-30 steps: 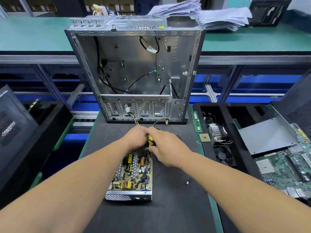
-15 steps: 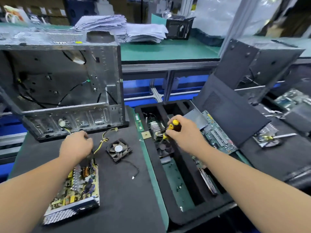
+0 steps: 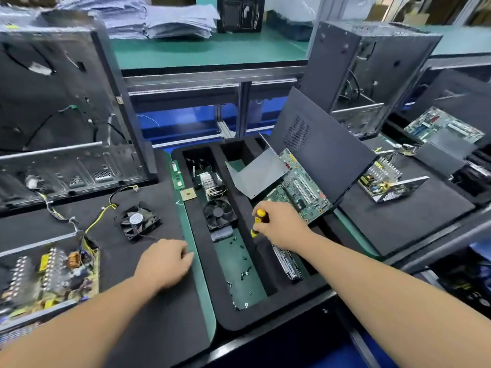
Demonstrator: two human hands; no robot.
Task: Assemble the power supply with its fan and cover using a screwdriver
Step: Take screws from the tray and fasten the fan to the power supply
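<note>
The open power supply (image 3: 50, 277), its circuit board bare, lies at the lower left on the black mat. A loose black fan (image 3: 139, 221) sits on the mat beyond it, wired to it by a yellow and black lead. My left hand (image 3: 166, 262) hovers over the mat's right edge, fingers curled, nothing in it. My right hand (image 3: 281, 225) grips a yellow and black screwdriver (image 3: 259, 221) over the black foam tray (image 3: 210, 251). A bent grey metal cover (image 3: 256, 171) leans in the tray's far part.
An open computer case (image 3: 66, 107) stands at the back left. The tray holds a heatsink with a fan (image 3: 219, 212), several small screws (image 3: 244, 272) and a motherboard (image 3: 300, 189). A black side panel (image 3: 318, 150) leans to the right; another case and power supply stand beyond.
My view swung right from the power supply to the tray. My right hand carried the screwdriver over the tray; my left hand left the power supply and moved right to the mat's edge.
</note>
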